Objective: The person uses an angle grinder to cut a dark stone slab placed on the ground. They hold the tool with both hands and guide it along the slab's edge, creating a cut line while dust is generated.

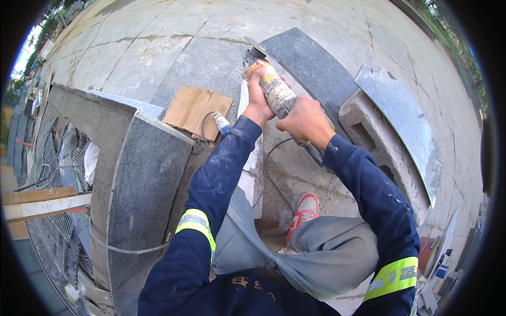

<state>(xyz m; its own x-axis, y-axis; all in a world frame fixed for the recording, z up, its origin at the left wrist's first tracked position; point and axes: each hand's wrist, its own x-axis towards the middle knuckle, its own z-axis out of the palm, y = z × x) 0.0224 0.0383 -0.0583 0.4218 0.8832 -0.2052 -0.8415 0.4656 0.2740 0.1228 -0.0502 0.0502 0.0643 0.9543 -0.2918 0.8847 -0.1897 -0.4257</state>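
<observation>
My left hand [257,100] wraps round the front of a dusty angle grinder [279,94] with a worn white and orange body. My right hand [305,120] grips its rear end, with a cord trailing below. The grinder's head is at the near edge of a dark grey stone slab [311,58]; whether its disc touches the stone I cannot tell. A long pale strip [252,181] lies beneath my hands. Left of them are a piece of brown cardboard [187,105] and a small white cylindrical tool [222,123] with a cord.
A lighter slab [400,129] rests on a concrete block [369,134] at right. At left stand an upright slab [137,195] and a rough ledge [105,121], with mesh [68,152] and boards [42,200] beyond. A cable [126,247] crosses there. Concrete paving [158,47] stretches behind.
</observation>
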